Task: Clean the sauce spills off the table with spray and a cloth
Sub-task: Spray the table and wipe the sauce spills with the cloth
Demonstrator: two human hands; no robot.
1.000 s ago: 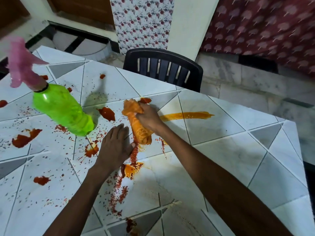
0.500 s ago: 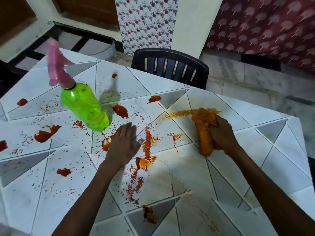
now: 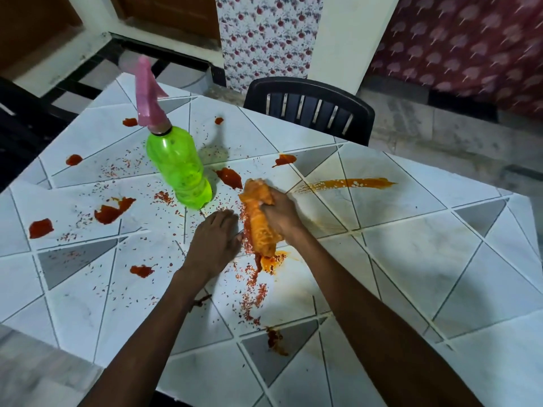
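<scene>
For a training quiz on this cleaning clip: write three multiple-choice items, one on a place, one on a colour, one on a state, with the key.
1. Where does the spray bottle stand?
A. on the table, beyond the left hand
B. on the chair
C. in the right hand

2. What colour is the bottle's spray head?
A. blue
B. pink
C. white

3. What is the right hand doing?
A. lying flat and empty
B. gripping the rolled orange cloth
C. holding the bottle

Key: 1 A, it stands on the table past the left hand. 2 B, the head is pink. 3 B, its fingers close around the cloth.
</scene>
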